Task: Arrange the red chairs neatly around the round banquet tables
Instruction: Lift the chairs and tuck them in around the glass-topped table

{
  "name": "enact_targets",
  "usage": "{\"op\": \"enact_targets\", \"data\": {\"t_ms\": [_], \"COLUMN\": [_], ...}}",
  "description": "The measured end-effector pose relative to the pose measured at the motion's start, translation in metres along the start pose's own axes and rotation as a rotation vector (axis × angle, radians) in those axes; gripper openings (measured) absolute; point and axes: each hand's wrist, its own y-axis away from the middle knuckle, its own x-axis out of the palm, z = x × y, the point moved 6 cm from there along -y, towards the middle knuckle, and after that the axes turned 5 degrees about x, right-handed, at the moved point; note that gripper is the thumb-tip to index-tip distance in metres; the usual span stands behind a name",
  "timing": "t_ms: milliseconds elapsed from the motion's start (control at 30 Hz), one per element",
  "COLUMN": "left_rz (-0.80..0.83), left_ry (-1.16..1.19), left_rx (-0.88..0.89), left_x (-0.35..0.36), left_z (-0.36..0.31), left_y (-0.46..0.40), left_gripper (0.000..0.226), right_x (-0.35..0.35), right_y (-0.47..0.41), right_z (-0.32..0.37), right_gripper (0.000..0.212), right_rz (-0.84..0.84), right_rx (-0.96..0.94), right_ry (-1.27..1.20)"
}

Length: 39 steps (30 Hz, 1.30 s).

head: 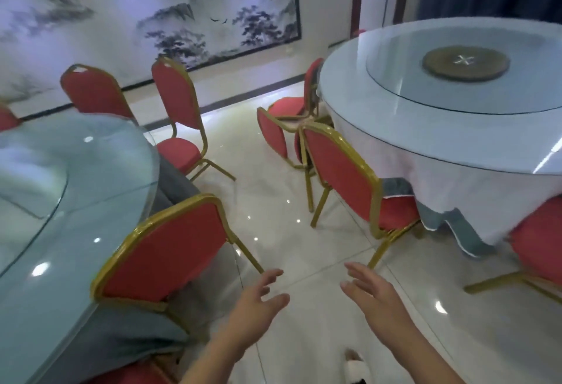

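Two round banquet tables flank a tiled aisle: the left table [45, 201] with a glass top, and the right table [425, 140] with a white cloth and glass turntable. Red chairs with gold frames ring them. The nearest left chair [170, 249] is tucked against the left table, its back toward me. Another chair [343, 176] stands at the right table's edge, seat under the cloth. My left hand [258, 301] and my right hand [374, 295] hover above the floor between these two chairs, fingers spread, touching nothing.
More red chairs: two [179, 103] [91, 91] at the left table's far side, two [273, 134] [307, 91] crowded together by the right table, one [538, 249] at the right edge. A large ink landscape painting [152, 18] covers the back wall. A slipper [355, 365] shows below.
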Motion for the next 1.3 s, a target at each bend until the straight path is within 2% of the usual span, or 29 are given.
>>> {"op": "enact_targets", "data": {"t_ms": [167, 300, 400, 600, 733, 867, 933, 1067, 1300], "left_rz": [-0.142, -0.15, -0.163, -0.189, -0.14, -0.131, -0.081, 0.013, 0.046], "left_ry": [0.022, 0.058, 0.1, 0.219, 0.164, 0.044, -0.005, -0.036, -0.14], "left_rx": [-0.02, -0.101, -0.127, -0.089, -0.074, -0.075, -0.098, -0.148, -0.179], "left_x": [-0.035, -0.041, -0.061, -0.13, -0.199, -0.261, -0.277, -0.302, -0.37], "left_z": [-0.036, -0.038, -0.04, -0.065, -0.092, -0.107, -0.108, -0.111, -0.136], "left_y": [-0.083, -0.134, -0.196, -0.363, -0.462, -0.558, -0.6, -0.688, -0.874], "left_gripper": [0.044, 0.047, 0.047, 0.043, 0.044, 0.047, 0.051, 0.055, 0.058], "right_x": [0.026, 0.059, 0.078, 0.111, 0.135, 0.147, 0.148, 0.152, 0.184], "right_y": [-0.114, -0.185, -0.249, -0.391, -0.469, -0.551, -0.588, -0.667, -0.848], "right_z": [0.062, 0.096, 0.119, 0.192, 0.269, 0.336, 0.349, 0.353, 0.399], "right_gripper": [0.04, 0.045, 0.048, 0.044, 0.047, 0.048, 0.048, 0.056, 0.063], "right_rz": [0.167, 0.298, 0.321, 0.272, 0.249, 0.129, 0.084, 0.106, 0.093], "right_rx": [-0.012, -0.024, -0.013, -0.007, -0.027, -0.077, -0.049, 0.055, 0.157], "right_ry": [0.119, 0.23, 0.275, 0.363, 0.467, 0.503, 0.518, 0.549, 0.504]}}
